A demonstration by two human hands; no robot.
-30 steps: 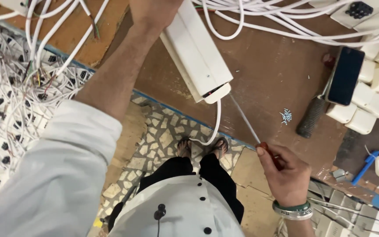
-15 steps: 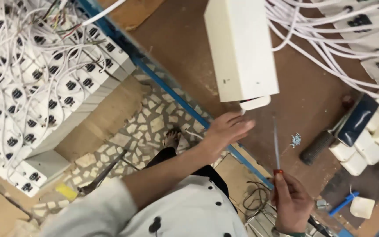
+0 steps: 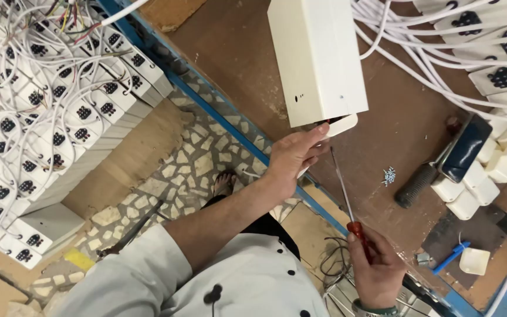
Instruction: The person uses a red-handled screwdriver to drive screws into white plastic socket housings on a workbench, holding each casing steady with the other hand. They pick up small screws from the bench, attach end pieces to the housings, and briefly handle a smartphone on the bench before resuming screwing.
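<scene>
Cream plastic makes up the long rectangular power-strip casing (image 3: 318,58), which lies on the brown wooden surface (image 3: 236,53) with its near end overhanging slightly toward the person. The left hand (image 3: 291,158) reaches up to that end, its fingers (image 3: 318,132) loosely curled and touching the white end cap (image 3: 342,124) rather than clamping it. The right hand (image 3: 377,270) is closed around the red handle of a slim steel screwdriver (image 3: 347,199), whose tip sits just below the end cap, near it but apparently not yet seated. A small heap of loose silver screws (image 3: 389,175) lies on the surface beside the shaft, so fastening seems unfinished. Stacks of finished-looking white socket strips (image 3: 48,129) sit on the left, suggesting many units are done and this one remains open.
</scene>
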